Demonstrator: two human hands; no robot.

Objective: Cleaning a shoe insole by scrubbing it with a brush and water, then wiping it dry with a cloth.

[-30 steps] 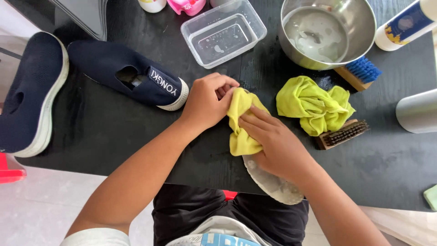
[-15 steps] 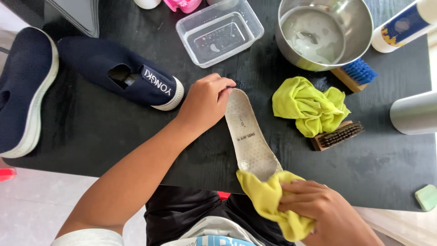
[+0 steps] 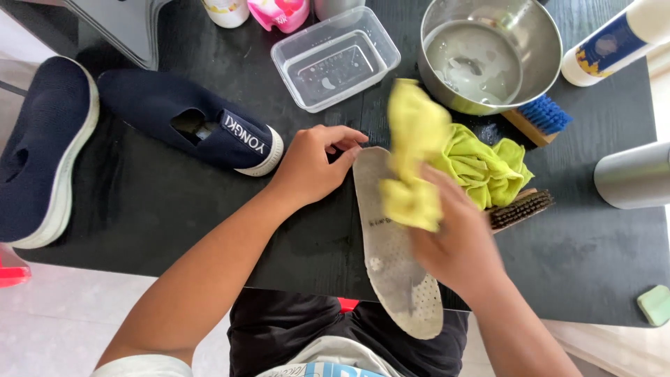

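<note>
From my seat I see the left hand pinning the far tip of the insole to the table, fingers curled and pressed together on its edge. The right hand is blurred; its fingers are bunched around a yellow cloth, which sits over the upper half of the insole, just right of the left fingertips.

The insole's near end hangs past the table edge toward the lap, so I judge a hard wipe could lever it loose from the left fingers and drop it. The steel bowl holds cloudy water just beyond the cloth; I think a high swing could catch its rim and slop it. The wire brush lies right beside the right hand and might snag the cloth.

Blur hides how the right fingers actually grip, and I cannot tell whether the cloth touches the insole or floats above it. A second yellow rag is half covered by the cloth. The bottle and the grey cylinder are cut off at the frame
</note>
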